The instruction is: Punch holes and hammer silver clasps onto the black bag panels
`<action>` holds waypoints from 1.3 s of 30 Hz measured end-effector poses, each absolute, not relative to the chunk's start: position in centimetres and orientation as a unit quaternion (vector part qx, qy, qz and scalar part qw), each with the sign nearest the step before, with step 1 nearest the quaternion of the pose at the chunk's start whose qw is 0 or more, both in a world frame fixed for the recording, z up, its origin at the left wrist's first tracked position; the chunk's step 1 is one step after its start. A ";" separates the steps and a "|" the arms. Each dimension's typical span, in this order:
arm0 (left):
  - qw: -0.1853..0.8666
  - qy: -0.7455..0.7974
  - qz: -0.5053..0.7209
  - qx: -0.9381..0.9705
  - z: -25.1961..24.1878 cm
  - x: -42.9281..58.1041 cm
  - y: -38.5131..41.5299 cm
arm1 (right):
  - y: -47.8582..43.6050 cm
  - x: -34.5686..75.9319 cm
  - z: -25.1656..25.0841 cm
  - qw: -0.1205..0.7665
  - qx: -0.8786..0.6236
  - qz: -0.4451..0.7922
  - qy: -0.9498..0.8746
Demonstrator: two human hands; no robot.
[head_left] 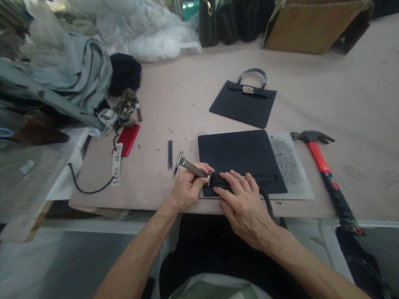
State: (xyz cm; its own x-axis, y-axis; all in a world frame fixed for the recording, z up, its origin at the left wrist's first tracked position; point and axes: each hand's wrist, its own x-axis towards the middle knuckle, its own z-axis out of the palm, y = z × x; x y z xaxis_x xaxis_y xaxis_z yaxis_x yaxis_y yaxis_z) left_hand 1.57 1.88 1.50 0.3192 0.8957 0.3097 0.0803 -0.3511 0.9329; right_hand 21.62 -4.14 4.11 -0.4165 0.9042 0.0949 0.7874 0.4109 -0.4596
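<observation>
My left hand (186, 186) is closed around a metal punch tool (193, 167) with a flat T-shaped end. The tool tilts, and its wide end meets the lower left of a black bag panel (233, 149). Fingers spread, my right hand (245, 203) presses on the strap strip along the panel's near edge. A dark handle (266, 201) curves off the table edge beside my right wrist. Beneath the panel lies a pale, speckled board (291, 166). Just left of my left hand are a second slim metal tool (178, 163) and a dark flat strip (170, 155).
A claw hammer (324, 166) with a red and black grip lies at right. Behind the panel is another black bag panel (240, 108) with handle and clasp. A red flat case (129, 140), cloth (84, 70) and plastic wrap are at left; a cardboard box (314, 29) stands at back.
</observation>
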 end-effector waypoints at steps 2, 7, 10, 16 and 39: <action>0.437 0.359 0.461 0.683 1.5 1.6 1.8 | -4.1 21.5 4.0 0.171 -0.517 0.176 -0.820; 0.438 0.364 0.462 0.680 1.6 1.5 1.7 | -3.9 21.4 4.1 0.171 -0.525 0.190 -0.812; 0.447 0.365 0.458 0.676 1.6 1.4 1.8 | -3.9 21.5 4.1 0.156 -0.526 0.192 -0.814; 0.491 0.366 0.447 0.652 1.6 1.1 2.4 | -4.0 21.8 3.6 0.156 -0.520 0.198 -0.816; 0.419 0.372 0.443 0.700 2.1 1.8 2.3 | -3.8 22.1 3.4 0.136 -0.508 0.208 -0.825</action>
